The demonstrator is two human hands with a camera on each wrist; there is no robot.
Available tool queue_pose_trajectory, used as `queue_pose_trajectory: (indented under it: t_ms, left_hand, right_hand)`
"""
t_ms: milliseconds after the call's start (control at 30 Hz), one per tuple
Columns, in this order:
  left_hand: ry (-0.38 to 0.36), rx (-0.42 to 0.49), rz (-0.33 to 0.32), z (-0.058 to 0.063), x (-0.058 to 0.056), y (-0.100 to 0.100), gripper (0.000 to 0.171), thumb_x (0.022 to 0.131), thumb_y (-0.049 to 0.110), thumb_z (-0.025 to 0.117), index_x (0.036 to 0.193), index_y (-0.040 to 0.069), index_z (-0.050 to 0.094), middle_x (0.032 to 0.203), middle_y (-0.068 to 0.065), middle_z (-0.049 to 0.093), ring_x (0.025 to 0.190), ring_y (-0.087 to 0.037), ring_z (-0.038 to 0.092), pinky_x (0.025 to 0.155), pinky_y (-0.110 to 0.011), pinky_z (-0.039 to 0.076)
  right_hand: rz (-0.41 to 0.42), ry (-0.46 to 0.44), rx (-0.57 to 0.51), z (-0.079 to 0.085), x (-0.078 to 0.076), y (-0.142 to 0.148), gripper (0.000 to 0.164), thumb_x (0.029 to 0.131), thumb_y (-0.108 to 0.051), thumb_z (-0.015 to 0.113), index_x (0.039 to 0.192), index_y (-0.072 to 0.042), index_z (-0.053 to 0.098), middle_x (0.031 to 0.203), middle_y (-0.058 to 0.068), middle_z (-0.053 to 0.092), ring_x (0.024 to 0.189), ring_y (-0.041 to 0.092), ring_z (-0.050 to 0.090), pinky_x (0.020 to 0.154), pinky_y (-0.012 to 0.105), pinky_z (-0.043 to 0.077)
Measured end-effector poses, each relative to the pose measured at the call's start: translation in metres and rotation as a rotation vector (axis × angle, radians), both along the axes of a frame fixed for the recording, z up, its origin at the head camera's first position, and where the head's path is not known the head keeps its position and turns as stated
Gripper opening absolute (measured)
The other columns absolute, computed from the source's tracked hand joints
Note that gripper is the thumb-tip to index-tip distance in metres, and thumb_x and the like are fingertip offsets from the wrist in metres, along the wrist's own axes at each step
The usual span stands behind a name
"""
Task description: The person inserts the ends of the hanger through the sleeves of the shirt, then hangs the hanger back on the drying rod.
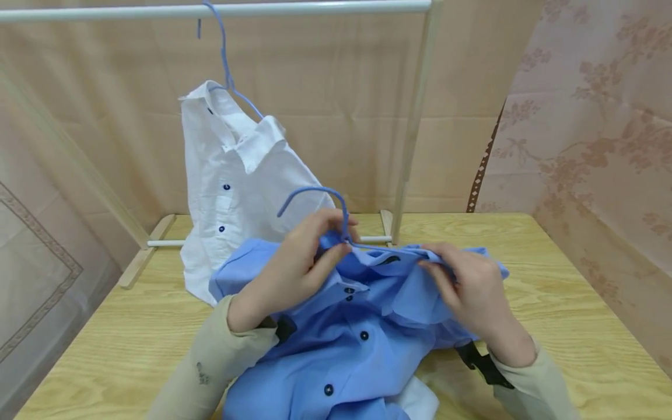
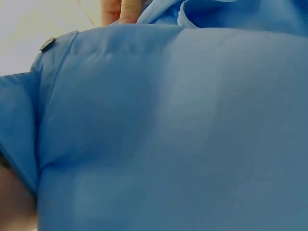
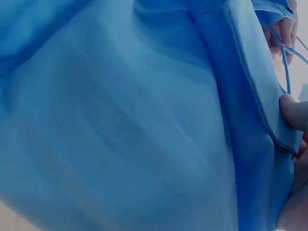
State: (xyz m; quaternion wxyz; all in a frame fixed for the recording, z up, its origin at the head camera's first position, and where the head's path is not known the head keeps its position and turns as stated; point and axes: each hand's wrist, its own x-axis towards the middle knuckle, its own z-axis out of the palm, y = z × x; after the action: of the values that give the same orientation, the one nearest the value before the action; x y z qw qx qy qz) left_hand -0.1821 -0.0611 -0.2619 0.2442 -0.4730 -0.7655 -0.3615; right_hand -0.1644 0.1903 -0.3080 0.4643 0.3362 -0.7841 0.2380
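A blue button-up shirt lies bunched above the table with its collar toward the rack. From its neck rises the hook of a blue wire hanger. My left hand grips the hanger's neck together with the collar. On the other side, my right hand pinches the shirt's collar edge over the hanger's arm. Blue cloth fills most of the left wrist view, with fingertips at its top. In the right wrist view, a thumb presses the collar. The hanger's lower part is hidden inside the shirt.
Behind, a white rail carries a white shirt on another blue hanger; that shirt hangs slanted. The rack's wooden foot stands on the wooden table. White cloth shows beneath the blue shirt.
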Motion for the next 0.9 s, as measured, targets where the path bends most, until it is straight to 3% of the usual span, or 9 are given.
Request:
queue_pose_trajectory:
  t_ms: [133, 267, 433, 533, 600, 700, 833, 900]
  left_hand:
    - [-0.057, -0.013, -0.010, 0.001, 0.002, -0.009, 0.039, 0.088, 0.003, 0.052, 0.126, 0.004, 0.042, 0.124, -0.006, 0.050, 0.102, -0.013, 0.052, 0.087, -0.027, 0.042]
    - [-0.097, -0.052, 0.076, 0.001, 0.003, -0.019, 0.051, 0.088, 0.009, 0.054, 0.135, 0.006, 0.036, 0.137, -0.006, 0.040, 0.130, -0.017, 0.033, 0.107, -0.035, 0.027]
    - [-0.190, -0.189, 0.290, 0.002, 0.007, -0.028, 0.065, 0.087, 0.035, 0.057, 0.142, 0.017, 0.027, 0.134, -0.004, 0.045, 0.123, -0.017, 0.042, 0.100, -0.038, 0.034]
    - [-0.262, -0.223, 0.341, 0.003, 0.009, -0.032, 0.067, 0.086, 0.044, 0.056, 0.142, 0.023, 0.026, 0.124, -0.003, 0.052, 0.112, -0.017, 0.050, 0.092, -0.039, 0.040]
    - [-0.312, -0.193, 0.314, 0.004, 0.010, -0.034, 0.063, 0.088, 0.044, 0.054, 0.141, 0.023, 0.029, 0.118, -0.002, 0.054, 0.107, -0.017, 0.051, 0.089, -0.039, 0.042]
    - [-0.349, -0.081, 0.209, 0.006, 0.011, -0.035, 0.050, 0.091, 0.035, 0.052, 0.136, 0.018, 0.039, 0.114, -0.001, 0.056, 0.104, -0.014, 0.052, 0.087, -0.038, 0.043]
    - [-0.291, 0.049, 0.062, 0.010, 0.009, -0.034, 0.031, 0.089, 0.017, 0.058, 0.119, 0.010, 0.054, 0.106, 0.000, 0.061, 0.100, -0.011, 0.054, 0.086, -0.032, 0.044]
    - [-0.226, 0.065, 0.032, 0.011, 0.009, -0.034, 0.024, 0.086, 0.012, 0.061, 0.110, 0.008, 0.057, 0.101, 0.001, 0.061, 0.095, -0.010, 0.055, 0.084, -0.028, 0.044]
  right_hand:
    - [-0.015, 0.028, -0.039, 0.004, 0.001, 0.007, 0.042, 0.094, -0.036, 0.046, 0.086, 0.000, 0.066, 0.073, 0.009, 0.066, 0.046, 0.004, 0.041, 0.045, 0.018, 0.034]
    - [-0.023, 0.053, -0.083, 0.009, 0.003, 0.013, 0.043, 0.093, -0.036, 0.049, 0.084, 0.003, 0.066, 0.073, 0.012, 0.066, 0.050, 0.008, 0.048, 0.047, 0.018, 0.037]
    - [-0.021, 0.089, -0.158, 0.012, 0.003, 0.018, 0.045, 0.091, -0.037, 0.053, 0.082, 0.005, 0.067, 0.072, 0.013, 0.066, 0.055, 0.013, 0.055, 0.056, 0.015, 0.039]
    - [-0.025, 0.110, -0.195, 0.012, 0.002, 0.019, 0.046, 0.090, -0.038, 0.054, 0.080, 0.006, 0.066, 0.069, 0.013, 0.065, 0.054, 0.014, 0.054, 0.056, 0.015, 0.039]
    - [-0.037, 0.121, -0.217, 0.012, 0.002, 0.020, 0.047, 0.089, -0.038, 0.055, 0.080, 0.007, 0.066, 0.067, 0.015, 0.064, 0.053, 0.012, 0.052, 0.055, 0.016, 0.037]
    - [-0.055, 0.117, -0.263, 0.013, 0.001, 0.022, 0.049, 0.088, -0.039, 0.057, 0.080, 0.008, 0.065, 0.067, 0.017, 0.063, 0.058, 0.005, 0.052, 0.058, 0.012, 0.036]
    - [-0.075, 0.096, -0.311, 0.015, -0.001, 0.024, 0.050, 0.086, -0.040, 0.058, 0.082, 0.010, 0.064, 0.068, 0.020, 0.063, 0.068, -0.007, 0.049, 0.065, 0.007, 0.034]
    - [-0.087, 0.085, -0.306, 0.017, -0.002, 0.025, 0.050, 0.086, -0.040, 0.058, 0.083, 0.009, 0.063, 0.068, 0.019, 0.063, 0.068, -0.008, 0.047, 0.063, 0.008, 0.033]
